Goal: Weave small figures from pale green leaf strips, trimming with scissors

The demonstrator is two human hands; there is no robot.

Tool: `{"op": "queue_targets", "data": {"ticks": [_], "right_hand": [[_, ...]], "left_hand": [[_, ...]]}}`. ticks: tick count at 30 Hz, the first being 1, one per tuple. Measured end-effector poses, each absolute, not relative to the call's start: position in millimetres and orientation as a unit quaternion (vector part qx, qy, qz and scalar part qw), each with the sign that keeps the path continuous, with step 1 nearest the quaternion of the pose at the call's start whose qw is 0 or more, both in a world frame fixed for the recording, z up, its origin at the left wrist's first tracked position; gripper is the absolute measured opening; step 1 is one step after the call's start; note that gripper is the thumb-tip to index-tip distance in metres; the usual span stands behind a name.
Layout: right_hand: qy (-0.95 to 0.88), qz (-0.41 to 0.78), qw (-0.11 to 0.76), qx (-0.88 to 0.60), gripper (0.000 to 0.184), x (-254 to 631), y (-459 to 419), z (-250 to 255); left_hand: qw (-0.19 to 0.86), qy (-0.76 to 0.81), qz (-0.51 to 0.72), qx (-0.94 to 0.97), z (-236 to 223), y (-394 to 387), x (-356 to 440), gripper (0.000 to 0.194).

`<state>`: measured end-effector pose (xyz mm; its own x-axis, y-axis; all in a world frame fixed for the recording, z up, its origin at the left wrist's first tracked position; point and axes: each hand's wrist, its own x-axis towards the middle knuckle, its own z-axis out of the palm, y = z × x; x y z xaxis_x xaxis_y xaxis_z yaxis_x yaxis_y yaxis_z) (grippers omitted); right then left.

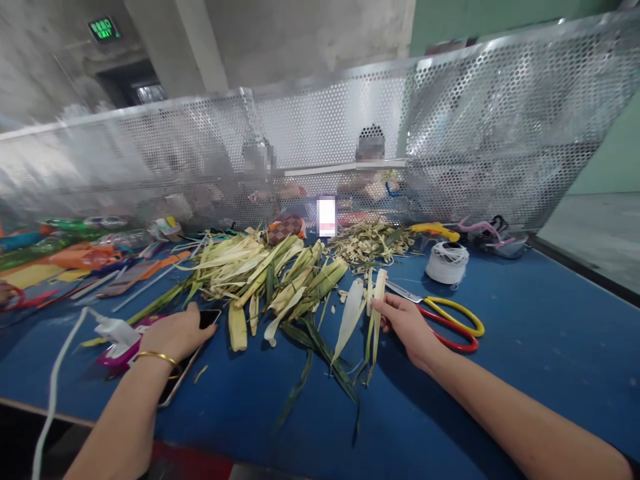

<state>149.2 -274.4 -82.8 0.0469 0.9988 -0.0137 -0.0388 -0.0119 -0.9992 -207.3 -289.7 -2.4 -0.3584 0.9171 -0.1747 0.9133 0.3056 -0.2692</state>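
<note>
My left hand [173,333], with a gold bracelet at the wrist, is closed over a dark smartphone [193,363] at the left of the table. Its fingers curl across the phone's face, and part of the phone is hidden under them. Between thumb and fingers, my right hand [403,323] pinches pale corn husk strips [379,300], held upright. A broad whitish husk piece [350,313] is just left of them. Beside the right hand lie scissors [450,320] with one yellow and one red handle. Dried corn husks [280,273] are heaped between the hands.
Behind the scissors stands a spool of white string [447,263]. Husk scraps [373,243] and a yellow tool [435,231] lie further back. A white charger [117,330] with its cable sits on a purple packet at left. A perforated metal screen [320,107] borders the blue table [540,333].
</note>
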Motion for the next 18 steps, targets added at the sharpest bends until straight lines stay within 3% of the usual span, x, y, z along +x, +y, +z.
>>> {"op": "queue_targets", "data": {"ticks": [15,18], "right_hand": [[-0.470,0.508,0.519,-0.502,0.033,149,-275,-81],[-0.471,0.506,0.521,-0.501,0.034,148,-275,-81]], "left_hand": [[-0.013,-0.830,0.091,-0.551,-2,-294,-209,0.066],[0.031,-0.821,0.064,-0.567,3,-303,-206,0.060]]}}
